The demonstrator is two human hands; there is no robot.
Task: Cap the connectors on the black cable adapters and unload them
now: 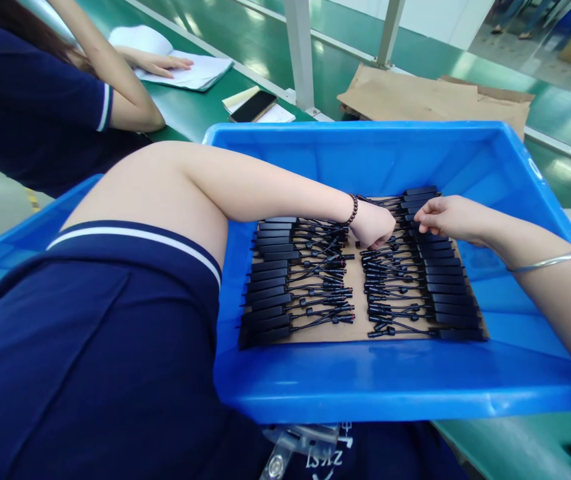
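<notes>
Inside a blue plastic bin (pixel 355 383) lie two columns of slim black boxes with short cables and plugs, the left column (pixel 270 290) and the right column (pixel 448 280), their cables facing the middle. My left hand (pixel 374 223), wearing a dark bead bracelet, is closed over the cable ends of the right column. Its fingertips point down, and whatever they grip is hidden. My right hand (pixel 444 217), with a silver bangle on the wrist, has its fingers pinched together over the upper boxes of the right column. What lies in that pinch is unclear.
Brown cardboard (pixel 430 100) under the boxes' level shows also behind the bin. A phone (pixel 254 107) rests on papers at the back left. Beside me a co-worker's arm (pixel 130 110) leans on the green bench, the hand on an open notebook (pixel 200 70). A metal post (pixel 301 57) stands behind.
</notes>
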